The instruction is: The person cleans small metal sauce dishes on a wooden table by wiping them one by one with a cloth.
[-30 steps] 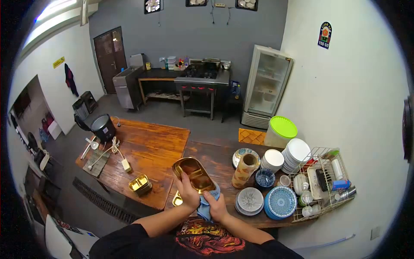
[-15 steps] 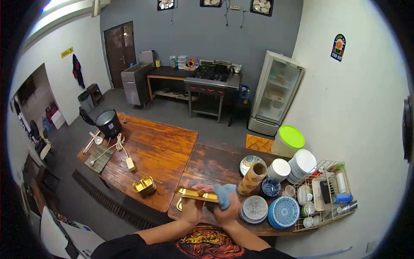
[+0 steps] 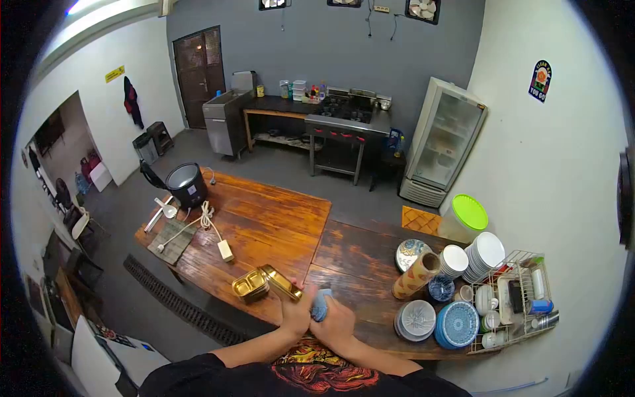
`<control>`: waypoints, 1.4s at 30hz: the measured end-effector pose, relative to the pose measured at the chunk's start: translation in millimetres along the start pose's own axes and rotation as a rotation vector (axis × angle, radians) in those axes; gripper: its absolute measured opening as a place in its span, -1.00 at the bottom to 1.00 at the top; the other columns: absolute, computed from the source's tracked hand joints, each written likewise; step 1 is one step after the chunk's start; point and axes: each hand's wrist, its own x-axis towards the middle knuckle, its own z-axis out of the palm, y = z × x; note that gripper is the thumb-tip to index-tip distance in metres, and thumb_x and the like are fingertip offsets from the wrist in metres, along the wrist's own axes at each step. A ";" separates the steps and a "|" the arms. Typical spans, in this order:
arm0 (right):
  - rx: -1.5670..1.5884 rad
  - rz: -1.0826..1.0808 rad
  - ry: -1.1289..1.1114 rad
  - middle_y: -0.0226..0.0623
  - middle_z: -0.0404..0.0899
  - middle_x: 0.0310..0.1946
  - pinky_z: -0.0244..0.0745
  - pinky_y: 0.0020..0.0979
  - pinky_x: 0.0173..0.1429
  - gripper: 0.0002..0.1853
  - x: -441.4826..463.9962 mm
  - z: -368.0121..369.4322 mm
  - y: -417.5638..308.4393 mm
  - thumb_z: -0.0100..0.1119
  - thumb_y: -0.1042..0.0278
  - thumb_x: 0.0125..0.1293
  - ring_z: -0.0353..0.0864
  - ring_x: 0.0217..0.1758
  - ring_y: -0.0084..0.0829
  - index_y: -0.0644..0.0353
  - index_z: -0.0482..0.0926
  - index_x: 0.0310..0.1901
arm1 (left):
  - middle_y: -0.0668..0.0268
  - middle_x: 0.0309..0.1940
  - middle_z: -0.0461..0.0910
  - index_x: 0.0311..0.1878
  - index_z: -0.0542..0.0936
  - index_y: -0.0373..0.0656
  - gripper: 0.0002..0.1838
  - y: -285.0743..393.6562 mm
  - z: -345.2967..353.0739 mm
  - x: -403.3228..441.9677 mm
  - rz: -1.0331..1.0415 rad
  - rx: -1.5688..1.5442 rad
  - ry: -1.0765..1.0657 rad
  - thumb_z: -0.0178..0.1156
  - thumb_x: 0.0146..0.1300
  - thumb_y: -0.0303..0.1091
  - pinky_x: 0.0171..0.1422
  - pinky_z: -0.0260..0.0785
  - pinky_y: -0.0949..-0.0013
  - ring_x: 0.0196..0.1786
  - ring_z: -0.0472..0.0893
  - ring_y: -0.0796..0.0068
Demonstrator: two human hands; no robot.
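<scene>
A gold divided tray (image 3: 282, 282) is tilted in my left hand (image 3: 297, 309), whose fingers grip its right end. The tray's left end is beside a stack of similar gold trays (image 3: 250, 283) near the front edge of the orange-brown table; whether they touch is unclear. My right hand (image 3: 336, 322) is closed on a blue cloth (image 3: 320, 306), close to the right of my left hand.
A rice cooker (image 3: 186, 185) and a white power strip (image 3: 225, 251) lie farther left. On the right are a patterned roll (image 3: 415, 275), grey plates (image 3: 415, 320), blue plates (image 3: 457, 325), white bowls (image 3: 455, 259) and a wire dish rack (image 3: 522, 336).
My left hand has carried the gold tray left to the stack and tilted it. My right hand, with the cloth, has come away from the tray. The camera view has shifted.
</scene>
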 end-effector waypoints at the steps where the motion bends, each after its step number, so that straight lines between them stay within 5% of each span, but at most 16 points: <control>1: 0.025 0.035 -0.094 -0.24 0.62 -0.39 0.44 -0.19 -0.36 -0.56 3.0 2.4 -4.2 0.41 0.09 0.03 0.53 -0.48 -0.12 0.16 0.59 -0.10 | 0.32 -0.05 0.50 0.30 0.32 -0.04 -0.56 7.9 -3.9 6.0 -0.014 0.171 0.019 0.12 0.44 -0.16 0.05 0.37 0.46 -0.10 0.49 0.56; 3: 0.050 0.072 -0.191 -0.24 0.64 -0.38 0.45 -0.21 -0.33 -0.54 6.3 7.0 -9.0 0.41 0.11 0.03 0.55 -0.46 -0.13 0.17 0.60 -0.07 | 0.34 -0.06 0.50 0.25 0.37 -0.07 -0.59 15.9 -17.3 17.9 -0.031 0.341 0.039 0.14 0.44 -0.16 0.01 0.36 0.51 -0.14 0.47 0.60; 7: 0.630 -0.075 -0.333 -0.27 0.64 -0.48 0.47 -0.29 -0.28 -0.54 13.1 16.1 -8.9 0.47 0.17 0.06 0.59 -0.42 -0.26 0.17 0.61 -0.02 | 0.28 -0.07 0.52 0.27 0.41 -0.04 -0.60 12.9 -71.2 58.2 -0.182 0.214 -0.097 0.02 0.51 -0.06 0.08 0.42 0.47 -0.06 0.56 0.56; 9: 0.658 -0.219 -0.253 -0.28 0.63 -0.41 0.49 -0.37 -0.17 -0.57 20.9 5.9 -15.8 0.47 0.20 0.11 0.59 -0.37 -0.32 0.15 0.64 0.00 | 0.30 -0.08 0.54 0.27 0.41 -0.04 -0.56 18.8 -85.8 58.2 -0.293 0.102 -0.146 -0.01 0.51 0.00 -0.01 0.41 0.48 -0.13 0.54 0.58; 13: 0.540 0.056 -0.057 -0.20 0.61 -0.25 0.51 -0.35 -0.13 -0.66 33.4 17.1 -10.0 0.41 0.17 0.15 0.61 -0.31 -0.25 0.07 0.69 -0.06 | 0.38 -0.13 0.57 0.28 0.41 -0.03 -0.44 31.8 -89.7 65.0 -0.606 -0.215 -0.321 -0.09 0.49 0.20 -0.29 0.37 0.52 -0.34 0.48 0.63; 17: 0.045 -0.226 0.172 -0.21 0.54 -0.03 0.48 -0.23 -0.15 -0.66 58.6 3.9 -42.3 0.31 0.05 0.23 0.53 -0.15 -0.18 -0.02 0.70 -0.02 | 0.38 -0.14 0.60 0.24 0.46 -0.02 -0.31 45.5 -41.7 35.3 -0.617 -0.119 -0.294 -0.28 0.47 0.36 -0.40 0.33 0.53 -0.43 0.49 0.62; 23: 0.039 -0.455 0.304 -0.28 0.56 -0.07 0.48 -0.28 -0.22 -0.72 77.4 3.2 -31.6 0.26 -0.05 0.23 0.54 -0.21 -0.22 -0.14 0.76 -0.14 | 0.40 -0.15 0.60 0.21 0.48 -0.03 -0.21 15.1 -59.5 15.9 -0.364 0.013 -0.365 -0.31 0.39 0.48 -0.50 0.28 0.53 -0.50 0.48 0.62; 27: -0.020 0.017 0.086 -0.36 0.59 -0.04 0.49 -0.36 -0.24 -0.79 82.3 4.0 -7.8 0.32 0.00 0.15 0.57 -0.25 -0.30 -0.19 0.79 -0.24 | 0.37 -0.13 0.59 0.20 0.48 -0.06 -0.15 -18.3 -99.3 22.9 -0.846 -0.418 -0.713 -0.31 0.33 0.54 -0.36 0.40 0.51 -0.39 0.53 0.56; 28: -0.025 0.001 0.091 -0.36 0.59 -0.04 0.49 -0.36 -0.24 -0.79 84.8 2.7 -11.0 0.32 0.00 0.15 0.57 -0.25 -0.30 -0.19 0.79 -0.24 | 0.37 -0.13 0.59 0.20 0.48 -0.06 -0.15 -11.2 -89.0 28.4 -0.830 -0.420 -0.721 -0.31 0.33 0.54 -0.36 0.40 0.51 -0.39 0.53 0.56; 32: -0.046 -0.613 0.149 -0.37 0.61 -0.04 0.51 -0.37 -0.23 -0.77 64.7 -1.1 -42.0 0.32 0.07 0.12 0.60 -0.27 -0.30 -0.19 0.79 -0.19 | 0.34 -0.17 0.58 0.23 0.45 -0.07 -0.07 55.3 -26.9 15.4 -0.615 -0.108 -0.153 -0.26 0.24 0.61 -0.29 0.41 0.53 -0.33 0.53 0.56; 33: 0.027 -0.595 0.129 -0.35 0.62 -0.05 0.52 -0.37 -0.21 -0.76 63.8 0.2 -39.3 0.33 0.10 0.10 0.61 -0.25 -0.28 -0.14 0.78 -0.19 | 0.34 -0.17 0.58 0.23 0.45 -0.07 -0.07 46.5 -38.9 11.4 -0.631 -0.104 -0.136 -0.26 0.24 0.61 -0.29 0.41 0.53 -0.33 0.53 0.56; 37: 0.068 -0.374 0.067 -0.29 0.63 -0.08 0.52 -0.32 -0.18 -0.73 78.6 1.2 -14.9 0.34 0.15 0.07 0.61 -0.22 -0.23 -0.03 0.77 -0.18 | 0.29 -0.16 0.58 0.30 0.40 -0.10 -0.02 -31.3 -118.3 15.5 -0.871 -0.070 -0.718 -0.26 0.22 0.63 -0.26 0.42 0.52 -0.31 0.53 0.48; 38: 0.070 -0.373 0.061 -0.29 0.63 -0.08 0.52 -0.32 -0.18 -0.73 79.7 4.1 -5.5 0.34 0.15 0.07 0.61 -0.22 -0.23 -0.03 0.77 -0.18 | 0.29 -0.16 0.58 0.30 0.40 -0.10 -0.02 -26.1 -112.6 13.5 -0.874 -0.074 -0.713 -0.26 0.22 0.63 -0.26 0.42 0.52 -0.31 0.53 0.48; 42: 0.405 -0.041 -0.030 -0.25 0.60 -0.02 0.52 -0.30 -0.18 -0.72 83.1 20.5 26.1 0.34 0.14 0.05 0.60 -0.22 -0.22 -0.05 0.77 -0.17 | 0.26 -0.19 0.58 0.36 0.35 -0.10 0.05 25.1 -66.3 15.7 -0.264 0.381 -0.756 -0.25 0.16 0.68 -0.36 0.40 0.54 -0.36 0.53 0.50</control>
